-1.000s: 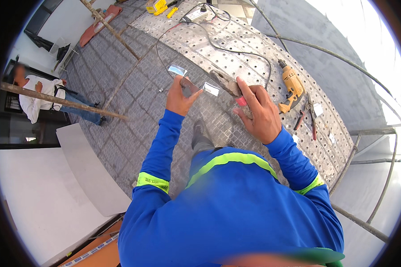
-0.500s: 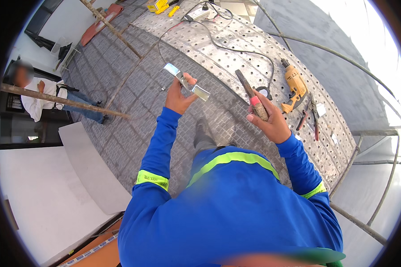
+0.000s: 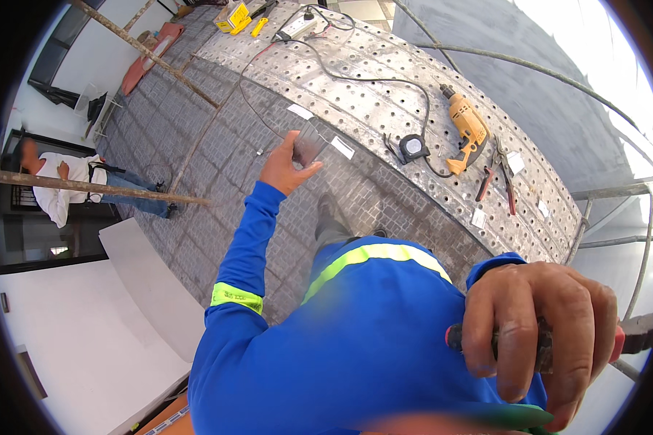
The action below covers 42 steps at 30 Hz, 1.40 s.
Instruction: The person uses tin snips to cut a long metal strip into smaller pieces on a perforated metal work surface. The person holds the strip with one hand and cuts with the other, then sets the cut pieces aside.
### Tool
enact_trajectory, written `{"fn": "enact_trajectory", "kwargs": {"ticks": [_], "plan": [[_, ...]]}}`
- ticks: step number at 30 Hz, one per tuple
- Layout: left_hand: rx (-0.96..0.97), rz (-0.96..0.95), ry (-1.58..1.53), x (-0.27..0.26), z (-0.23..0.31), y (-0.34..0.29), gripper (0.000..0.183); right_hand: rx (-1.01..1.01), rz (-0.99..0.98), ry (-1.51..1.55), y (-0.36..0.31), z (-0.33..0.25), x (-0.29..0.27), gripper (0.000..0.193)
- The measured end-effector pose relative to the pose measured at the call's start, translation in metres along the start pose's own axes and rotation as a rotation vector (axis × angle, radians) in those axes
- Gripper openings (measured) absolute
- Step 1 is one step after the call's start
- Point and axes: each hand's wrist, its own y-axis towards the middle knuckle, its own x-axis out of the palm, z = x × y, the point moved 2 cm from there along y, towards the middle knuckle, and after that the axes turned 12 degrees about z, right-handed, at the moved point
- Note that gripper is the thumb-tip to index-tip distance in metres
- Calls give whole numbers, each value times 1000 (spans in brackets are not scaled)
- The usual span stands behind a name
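My left hand (image 3: 284, 168) is out over the paved floor, thumb and fingers gripping a channel-shaped metal bracket (image 3: 310, 143). Its two bright flanges stick out on either side. Raised close in front of the camera at the lower right, my right hand (image 3: 540, 326) is wrapped round a flat-bladed hand tool. The tool's dirty handle is mostly covered by my fingers; a red band (image 3: 617, 344) and part of the dark blade (image 3: 641, 333) show at the right. On the perforated metal platform (image 3: 370, 94) nearest my hands lies a black tape measure (image 3: 413, 148).
A yellow power drill (image 3: 468, 130) and red-handled pliers (image 3: 508, 185) lie on the platform. A power strip (image 3: 296, 27) with trailing cable and a yellow box (image 3: 232, 17) are farther off. Scaffold poles (image 3: 101, 186) cross the left side, near a person in white (image 3: 54, 174).
My right hand has swung from beside the platform up close to the camera at lower right, still gripping the tool. My left hand keeps the bracket, now turned differently.
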Motion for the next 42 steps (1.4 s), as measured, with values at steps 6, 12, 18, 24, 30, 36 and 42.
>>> {"fn": "enact_trajectory", "kwargs": {"ticks": [6,12,18,24,30,36,42], "plan": [[307,-382,169,19,58,38,66,192,-82,-133,18,-11,22,36],[529,-729,634,62,113,84,66,-107,-54,-169,13,4,20,31],[692,-864,731,114,93,155,68,-219,65,-191,1,-11,22,30],[786,-871,700,133,10,213,74,-298,151,-429,-47,-45,-17,24],[734,-878,753,148,-46,249,79,-193,1407,-885,-173,-69,-80,60],[710,-754,728,154,-63,242,78,94,2010,-1239,-311,-83,-161,53],[594,-578,596,144,-75,230,76,303,1756,-2478,-383,-161,-209,69]]}}
